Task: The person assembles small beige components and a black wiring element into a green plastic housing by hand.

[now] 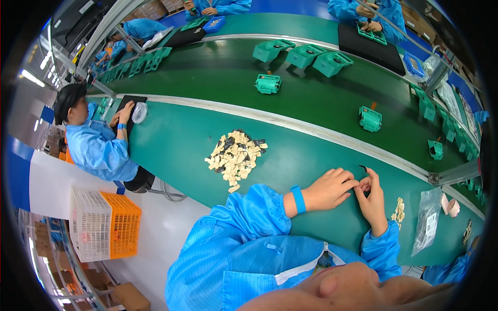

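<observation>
My left hand point(331, 191) reaches over the green worktable, fingers bent and tips pressed together against the fingertips of my right hand. Whatever they pinch, if anything, is too small to make out. A small curved black piece point(363, 168) sticks up at the index fingertip of my right hand point(370, 201), whose fingers are curled closed around its lower end. To the left lies a loose pile of small cream and black pieces point(236, 155). A smaller heap of cream pieces point(398, 211) rests just right of my right hand.
A clear plastic bag point(427, 220) and a tape roll point(453, 208) lie at the right. Beyond the metal rail point(311, 132), green housings point(268, 84) sit on a dark green belt. Co-workers work at the left point(101, 140) and opposite. White and orange crates point(106, 224) stand on the floor.
</observation>
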### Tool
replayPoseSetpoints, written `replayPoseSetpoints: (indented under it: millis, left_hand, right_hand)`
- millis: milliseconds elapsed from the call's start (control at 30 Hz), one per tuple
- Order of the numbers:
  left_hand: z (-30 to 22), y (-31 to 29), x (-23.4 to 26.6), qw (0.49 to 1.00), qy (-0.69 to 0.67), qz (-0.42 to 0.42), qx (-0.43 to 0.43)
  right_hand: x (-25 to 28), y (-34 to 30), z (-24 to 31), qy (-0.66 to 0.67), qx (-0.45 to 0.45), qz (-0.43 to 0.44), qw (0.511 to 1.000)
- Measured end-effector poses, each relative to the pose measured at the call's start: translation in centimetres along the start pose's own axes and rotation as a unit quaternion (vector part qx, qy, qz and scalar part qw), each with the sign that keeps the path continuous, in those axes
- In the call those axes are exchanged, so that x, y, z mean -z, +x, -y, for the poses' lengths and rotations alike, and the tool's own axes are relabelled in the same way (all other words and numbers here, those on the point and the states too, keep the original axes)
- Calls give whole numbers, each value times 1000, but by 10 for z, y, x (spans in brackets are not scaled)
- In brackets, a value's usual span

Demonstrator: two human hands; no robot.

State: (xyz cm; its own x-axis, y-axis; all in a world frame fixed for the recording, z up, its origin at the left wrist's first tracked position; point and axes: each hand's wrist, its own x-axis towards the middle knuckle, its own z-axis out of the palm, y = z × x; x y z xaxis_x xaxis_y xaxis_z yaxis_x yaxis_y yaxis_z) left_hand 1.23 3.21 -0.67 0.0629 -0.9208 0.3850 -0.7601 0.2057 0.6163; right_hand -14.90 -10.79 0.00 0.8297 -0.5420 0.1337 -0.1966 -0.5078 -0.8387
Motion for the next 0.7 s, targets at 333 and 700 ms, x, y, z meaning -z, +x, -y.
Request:
replayPoseSetpoints:
  millis: [333,700]
  left_hand:
    - [2,-3,-3,1000,9,-1,0]
    - [0,-3,-6,1000,18,-2,0]
  right_hand:
    - [-1,0,1,-4,-7,-1,1000]
    - [0,-1,-4,-15,5,-6,1000]
